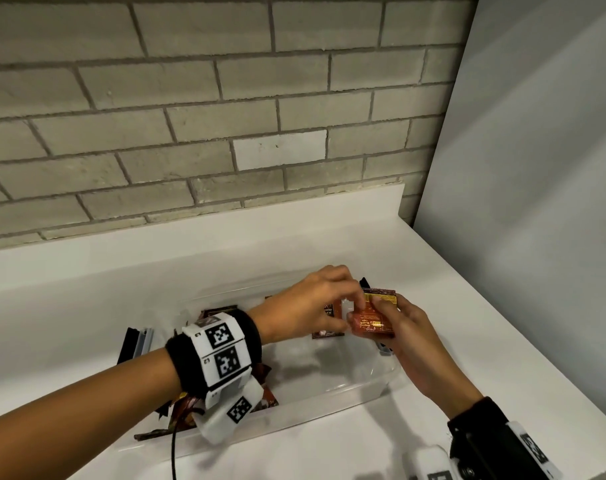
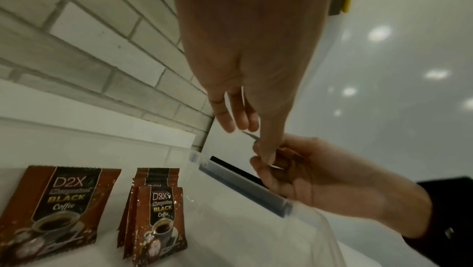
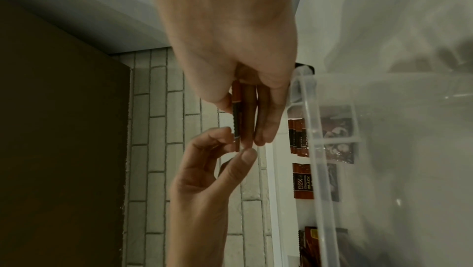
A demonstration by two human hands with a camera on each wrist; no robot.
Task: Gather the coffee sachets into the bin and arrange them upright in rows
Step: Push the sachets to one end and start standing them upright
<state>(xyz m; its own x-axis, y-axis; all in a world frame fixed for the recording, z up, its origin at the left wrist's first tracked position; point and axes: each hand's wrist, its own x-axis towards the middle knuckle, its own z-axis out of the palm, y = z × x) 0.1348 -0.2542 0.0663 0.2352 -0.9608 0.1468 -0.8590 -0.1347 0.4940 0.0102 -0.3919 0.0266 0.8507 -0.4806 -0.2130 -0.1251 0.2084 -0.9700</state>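
My right hand (image 1: 372, 318) grips a thin stack of brown coffee sachets (image 1: 381, 295) above the right end of the clear plastic bin (image 1: 332, 398). My left hand (image 1: 349, 306) reaches across the bin and pinches the stack's end with thumb and fingertips. In the right wrist view the sachets (image 3: 237, 113) are seen edge-on between the right hand's thumb and fingers (image 3: 263, 129), with the left hand (image 3: 236, 144) at their tip. More sachets stand upright along the bin's far wall (image 2: 156, 220), (image 2: 56, 208). Loose sachets (image 1: 187, 410) lie under my left wrist.
The bin sits on a white counter (image 1: 329, 445) against a grey brick wall (image 1: 190, 133). A pale panel (image 1: 536, 168) closes off the right side. Dark clip handles (image 2: 243, 186) sit on the bin's ends. The counter's front edge runs near the bin.
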